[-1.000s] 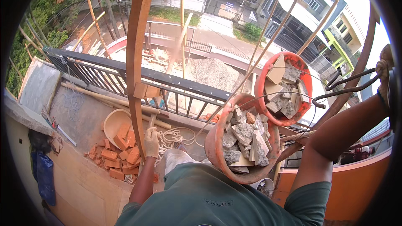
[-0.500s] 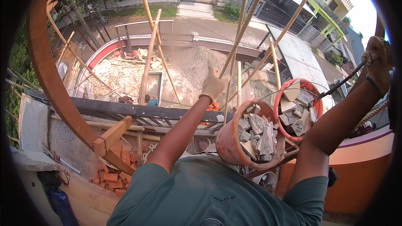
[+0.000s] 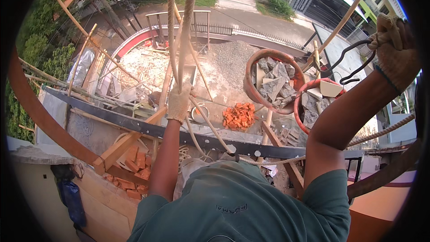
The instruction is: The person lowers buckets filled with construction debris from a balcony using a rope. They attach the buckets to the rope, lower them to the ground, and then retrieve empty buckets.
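The left hand (image 3: 179, 103), in a worn cream fabric glove, is closed around the thick twisted beige rope (image 3: 182, 27). The rope runs from the top edge down through the fist, so the fingers wrap it fully and the strand leaves the fist below, towards the near right.

The right hand (image 3: 394, 49), also gloved, is raised at the far right with its fingers curled shut on the upper end of the bent dark metal hooks (image 3: 347, 65). The hooks extend left and down from the fingers towards two round orange buckets filled with grey broken rubble. The left bucket (image 3: 271, 83) hangs just left of the right bucket (image 3: 313, 103); their rims touch or overlap, and both lie below and left of the right-hand fingers. Whether the hooks engage a bucket rim cannot be told.

A second thinner rope (image 3: 380, 132) passes under the right forearm. Far below, a pile of orange bricks (image 3: 238, 115) lies on the ground beside a heap of grey gravel (image 3: 228, 60). A dark steel beam (image 3: 134, 123) crosses near the left forearm.
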`<state>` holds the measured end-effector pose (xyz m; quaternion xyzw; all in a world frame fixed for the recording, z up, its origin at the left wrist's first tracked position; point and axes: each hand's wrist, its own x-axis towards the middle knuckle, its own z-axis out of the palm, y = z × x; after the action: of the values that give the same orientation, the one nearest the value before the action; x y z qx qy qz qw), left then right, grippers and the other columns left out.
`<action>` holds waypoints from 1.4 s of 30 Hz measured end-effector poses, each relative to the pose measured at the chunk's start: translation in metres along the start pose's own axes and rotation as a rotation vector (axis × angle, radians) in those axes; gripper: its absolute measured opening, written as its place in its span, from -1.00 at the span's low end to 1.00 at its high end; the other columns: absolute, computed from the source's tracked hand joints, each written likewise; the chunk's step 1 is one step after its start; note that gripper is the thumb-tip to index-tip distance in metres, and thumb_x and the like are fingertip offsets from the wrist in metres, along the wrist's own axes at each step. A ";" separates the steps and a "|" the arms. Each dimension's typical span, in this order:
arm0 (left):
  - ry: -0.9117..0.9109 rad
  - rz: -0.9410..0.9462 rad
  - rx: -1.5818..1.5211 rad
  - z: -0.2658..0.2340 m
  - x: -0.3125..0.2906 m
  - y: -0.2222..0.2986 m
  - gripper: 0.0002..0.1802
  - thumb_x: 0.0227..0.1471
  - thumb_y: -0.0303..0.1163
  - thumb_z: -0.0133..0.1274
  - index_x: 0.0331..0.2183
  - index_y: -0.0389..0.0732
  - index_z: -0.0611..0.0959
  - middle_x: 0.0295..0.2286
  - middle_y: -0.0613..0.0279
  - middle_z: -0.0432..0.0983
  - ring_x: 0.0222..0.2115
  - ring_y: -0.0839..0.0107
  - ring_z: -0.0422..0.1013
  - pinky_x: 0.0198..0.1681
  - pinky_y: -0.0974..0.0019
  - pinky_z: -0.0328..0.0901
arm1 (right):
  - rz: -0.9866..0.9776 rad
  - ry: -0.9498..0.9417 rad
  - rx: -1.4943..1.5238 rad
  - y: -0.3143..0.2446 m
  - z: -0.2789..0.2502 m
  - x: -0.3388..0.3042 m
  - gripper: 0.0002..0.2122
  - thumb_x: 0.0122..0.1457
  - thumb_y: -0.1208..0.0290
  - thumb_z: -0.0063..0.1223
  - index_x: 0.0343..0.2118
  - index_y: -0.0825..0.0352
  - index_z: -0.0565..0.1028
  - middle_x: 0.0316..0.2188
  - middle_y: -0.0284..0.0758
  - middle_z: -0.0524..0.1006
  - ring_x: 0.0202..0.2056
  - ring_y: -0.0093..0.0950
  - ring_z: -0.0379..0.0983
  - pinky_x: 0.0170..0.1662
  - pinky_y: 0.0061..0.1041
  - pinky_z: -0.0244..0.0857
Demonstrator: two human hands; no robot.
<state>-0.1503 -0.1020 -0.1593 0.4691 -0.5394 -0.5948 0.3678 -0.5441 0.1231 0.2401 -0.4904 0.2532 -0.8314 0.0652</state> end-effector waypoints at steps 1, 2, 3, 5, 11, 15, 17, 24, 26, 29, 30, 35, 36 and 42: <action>0.040 -0.018 -0.021 -0.005 -0.007 0.011 -0.67 0.21 -0.25 0.08 -0.28 -0.38 0.68 -0.50 0.15 0.62 -0.50 0.48 0.51 -0.48 0.41 0.34 | -0.018 0.187 -0.092 0.025 0.016 -0.014 -0.77 0.25 0.41 0.23 -0.47 0.36 0.42 -0.67 -0.40 0.35 -0.70 -0.52 0.29 -0.57 -0.35 0.36; 0.079 -0.051 -0.019 -0.016 -0.010 0.012 -0.68 0.21 -0.26 0.07 -0.28 -0.37 0.67 -0.51 0.16 0.62 -0.54 0.51 0.48 -0.52 0.44 0.30 | 0.004 0.381 -0.110 0.050 0.042 -0.033 -0.77 0.25 0.40 0.21 -0.45 0.41 0.43 -0.66 -0.41 0.32 -0.68 -0.52 0.27 -0.53 -0.32 0.37; 0.103 -0.076 -0.023 -0.021 -0.011 0.016 -0.69 0.20 -0.27 0.07 -0.28 -0.36 0.67 -0.51 0.16 0.61 -0.57 0.55 0.45 -0.56 0.48 0.26 | 0.047 0.379 -0.128 0.070 0.030 -0.039 -0.76 0.25 0.38 0.21 -0.44 0.42 0.44 -0.66 -0.43 0.29 -0.66 -0.55 0.24 -0.51 -0.39 0.34; 0.205 -0.033 -0.089 -0.024 -0.017 0.021 -0.71 0.23 -0.24 0.05 -0.34 -0.30 0.64 -0.54 0.20 0.58 -0.70 0.66 0.26 -0.68 0.53 0.07 | 0.185 0.460 -0.221 0.105 0.006 -0.060 -0.75 0.26 0.33 0.19 -0.46 0.38 0.44 -0.65 -0.47 0.25 -0.65 -0.61 0.17 -0.50 -0.50 0.27; 0.362 0.024 0.022 -0.030 -0.038 0.042 -0.77 0.22 -0.31 0.01 -0.35 -0.28 0.61 -0.51 0.23 0.55 -0.69 0.67 0.18 -0.68 0.54 0.02 | 0.755 0.596 -0.462 0.238 -0.064 -0.164 -0.72 0.30 0.24 0.18 -0.48 0.25 0.41 -0.63 -0.55 0.26 -0.64 -0.70 0.14 -0.58 -0.59 0.12; 0.395 0.022 0.018 -0.035 -0.035 0.049 -0.73 0.27 -0.31 -0.05 -0.34 -0.31 0.59 -0.50 0.21 0.53 -0.67 0.67 0.19 -0.66 0.54 0.04 | 0.942 0.611 -0.633 0.347 -0.138 -0.271 -0.73 0.31 0.23 0.16 -0.45 0.30 0.45 -0.59 -0.52 0.35 -0.62 -0.68 0.24 -0.61 -0.55 0.17; 0.408 0.010 0.033 -0.040 -0.037 0.050 -0.72 0.29 -0.29 -0.04 -0.30 -0.33 0.60 -0.50 0.22 0.52 -0.68 0.67 0.19 -0.66 0.55 0.06 | 1.039 0.558 -0.781 0.400 -0.168 -0.332 -0.64 0.28 0.14 0.18 -0.36 0.43 0.52 -0.46 -0.33 0.51 -0.43 -0.46 0.41 -0.33 -0.39 0.30; 0.611 0.210 0.132 -0.080 -0.058 0.031 -0.69 0.31 -0.19 0.03 -0.30 -0.28 0.59 -0.39 0.16 0.55 -0.58 0.46 0.33 -0.52 0.39 0.27 | 1.314 0.526 -0.639 0.528 -0.213 -0.479 -0.57 0.28 0.10 0.18 -0.22 0.51 0.56 -0.37 -0.24 0.59 -0.34 -0.41 0.49 -0.24 -0.36 0.34; 0.536 0.197 -0.138 -0.074 -0.066 0.031 -0.62 0.32 -0.08 0.06 -0.38 -0.21 0.53 -0.44 0.19 0.53 -0.60 0.38 0.35 -0.49 0.31 0.33 | 1.378 0.485 -0.627 0.544 -0.206 -0.497 -0.61 0.32 0.13 0.12 -0.30 0.49 0.54 -0.44 -0.31 0.56 -0.43 -0.49 0.43 -0.33 -0.40 0.29; 0.170 0.174 -0.420 -0.084 -0.084 0.029 -0.55 0.32 -0.02 0.05 -0.46 -0.16 0.44 -0.50 0.19 0.50 -0.62 0.39 0.34 -0.48 0.31 0.35 | 1.491 0.550 -0.609 0.574 -0.218 -0.534 -0.64 0.35 0.15 0.07 -0.39 0.42 0.51 -0.49 -0.38 0.52 -0.49 -0.52 0.37 -0.39 -0.39 0.24; 0.143 0.184 -0.390 -0.089 -0.088 0.027 -0.54 0.32 -0.02 0.05 -0.47 -0.15 0.41 -0.52 0.19 0.49 -0.63 0.40 0.34 -0.48 0.31 0.35 | 1.484 0.580 -0.611 0.581 -0.218 -0.550 -0.63 0.33 0.10 0.07 -0.40 0.38 0.51 -0.52 -0.40 0.49 -0.53 -0.53 0.36 -0.45 -0.41 0.26; -0.032 0.230 -0.216 -0.117 -0.091 0.030 -0.54 0.34 -0.03 0.01 -0.49 -0.13 0.39 -0.62 0.25 0.39 -0.68 0.42 0.28 -0.56 0.34 0.29 | 1.543 0.758 -0.620 0.625 -0.253 -0.655 -0.60 0.34 0.02 0.05 -0.43 0.31 0.49 -0.62 -0.43 0.43 -0.63 -0.54 0.35 -0.58 -0.45 0.29; -0.078 0.255 -0.181 -0.134 -0.093 0.027 -0.52 0.35 -0.03 -0.01 -0.53 -0.09 0.36 -0.70 0.33 0.30 -0.74 0.47 0.20 -0.64 0.38 0.24 | 1.549 0.788 -0.598 0.630 -0.263 -0.676 -0.60 0.35 0.03 0.05 -0.43 0.32 0.49 -0.62 -0.43 0.43 -0.63 -0.53 0.35 -0.58 -0.45 0.29; 0.219 0.405 0.027 -0.078 -0.055 0.018 -0.44 0.31 0.06 0.00 -0.59 -0.07 0.29 -0.74 0.38 0.20 -0.76 0.49 0.08 -0.70 0.37 0.06 | 1.566 1.088 -0.503 0.662 -0.279 -0.736 -0.59 0.34 0.04 0.06 -0.17 0.40 0.55 -0.37 -0.29 0.52 -0.51 -0.45 0.46 -0.49 -0.43 0.36</action>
<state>-0.0610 -0.0760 -0.1308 0.4178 -0.5873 -0.4470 0.5298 -0.4973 -0.0864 -0.7658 0.2653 0.6714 -0.5875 0.3656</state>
